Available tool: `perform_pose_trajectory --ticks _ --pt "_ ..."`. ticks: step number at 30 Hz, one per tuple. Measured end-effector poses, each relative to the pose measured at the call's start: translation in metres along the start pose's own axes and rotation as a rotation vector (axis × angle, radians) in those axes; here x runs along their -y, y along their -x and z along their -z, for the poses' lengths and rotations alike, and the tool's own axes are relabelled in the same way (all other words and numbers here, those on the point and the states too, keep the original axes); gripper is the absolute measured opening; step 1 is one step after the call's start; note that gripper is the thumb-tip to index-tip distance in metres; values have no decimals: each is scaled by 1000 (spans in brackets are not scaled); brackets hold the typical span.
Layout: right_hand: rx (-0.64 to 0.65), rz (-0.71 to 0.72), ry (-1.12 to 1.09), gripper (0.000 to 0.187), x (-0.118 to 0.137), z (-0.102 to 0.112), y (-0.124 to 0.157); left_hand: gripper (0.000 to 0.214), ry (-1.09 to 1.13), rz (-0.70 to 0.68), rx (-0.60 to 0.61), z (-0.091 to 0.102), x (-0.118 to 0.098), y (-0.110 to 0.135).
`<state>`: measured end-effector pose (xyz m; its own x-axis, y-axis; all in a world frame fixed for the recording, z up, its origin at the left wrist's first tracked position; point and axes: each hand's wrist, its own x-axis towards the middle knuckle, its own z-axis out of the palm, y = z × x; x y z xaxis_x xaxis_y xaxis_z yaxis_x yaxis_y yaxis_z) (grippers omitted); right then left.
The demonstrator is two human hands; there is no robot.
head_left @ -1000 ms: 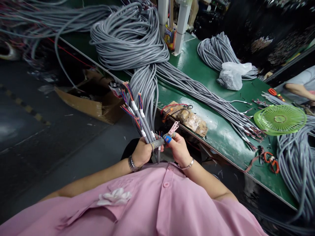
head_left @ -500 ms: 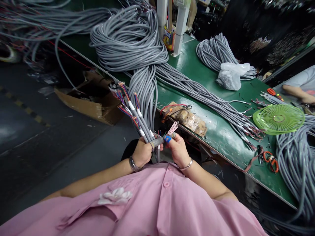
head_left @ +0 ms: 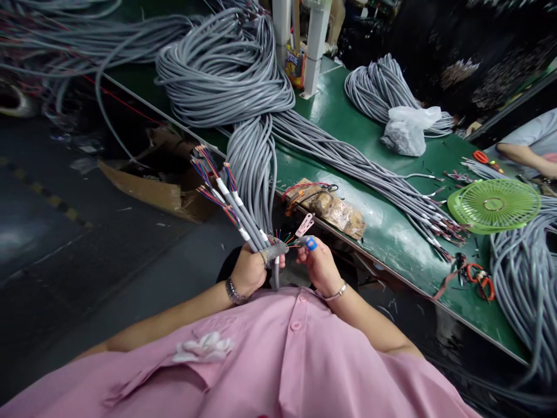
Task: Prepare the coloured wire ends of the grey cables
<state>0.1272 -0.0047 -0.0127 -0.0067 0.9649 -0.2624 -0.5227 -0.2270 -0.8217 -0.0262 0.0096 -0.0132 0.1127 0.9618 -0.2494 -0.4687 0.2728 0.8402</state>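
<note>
My left hand is closed around several grey cables that lean up and to the left. White sleeves band these cables, and thin coloured wires fan out of their ends. A grey wrap covers the left thumb. Close by on the right, my right hand is closed in a pinch on thin coloured wires that spread from a cable end at the left thumb. Blue tape circles a right digit. Just above the right fingers shows a pink clip; what it is fastened to I cannot tell.
Large coils of grey cable lie on the green table. A taped brown block sits at its near edge. Farther right are a green fan, orange-handled scissors and a co-worker's arm. A cardboard box stands lower left.
My right hand has shifted slightly right, away from the left thumb, and more of the coloured wires now shows between the hands. The cable bunch has moved a little left.
</note>
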Motion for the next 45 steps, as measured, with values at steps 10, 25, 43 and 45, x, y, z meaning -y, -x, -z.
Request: perform_pose_trajectory --ticks 10,25,43,45 --pt "158 -81 11 40 21 1 -25 15 -66 135 194 -7 -15 -1" --pt "69 -59 -243 42 9 -9 -42 15 -160 159 176 -23 -13 -6" --pt "98 -114 -223 28 24 -8 -30 16 -110 113 119 -16 -12 5" --pt "91 -77 -185 27 25 -9 -29 17 -110 107 101 -18 -13 4"
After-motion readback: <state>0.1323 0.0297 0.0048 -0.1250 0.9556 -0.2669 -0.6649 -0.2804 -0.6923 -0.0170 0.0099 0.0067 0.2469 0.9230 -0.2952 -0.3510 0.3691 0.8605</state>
